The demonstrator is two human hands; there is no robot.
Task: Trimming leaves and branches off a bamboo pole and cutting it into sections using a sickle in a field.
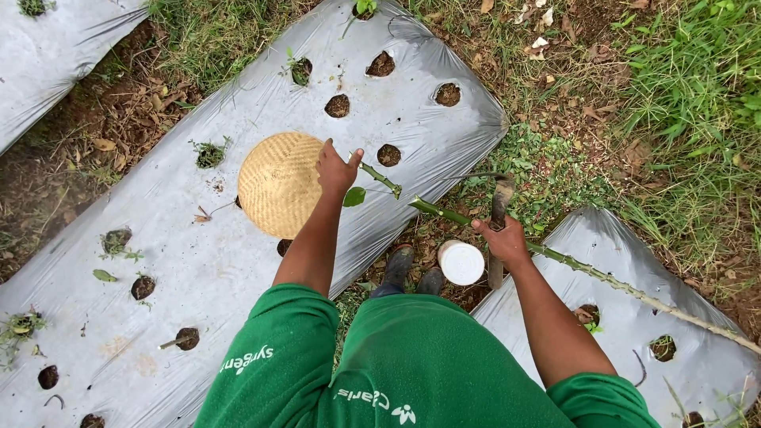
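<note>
My left hand (336, 168) grips the thin end of a long green stem (432, 209), just beside a round woven straw hat (279, 184) lying on grey plastic mulch (238, 261). The stem runs down to the right across the furrow and over the second mulch sheet (634, 317). My right hand (504, 240) holds the handle of a curved sickle (499, 202) whose blade points up, next to the stem. A single green leaf (354, 196) hangs from the stem near my left wrist.
A white round container (461, 262) stands in the furrow by my boots (412, 271). The mulch sheets have several planting holes (338, 105) with soil and small weeds. Grass (690, 87) and dry leaves surround the beds.
</note>
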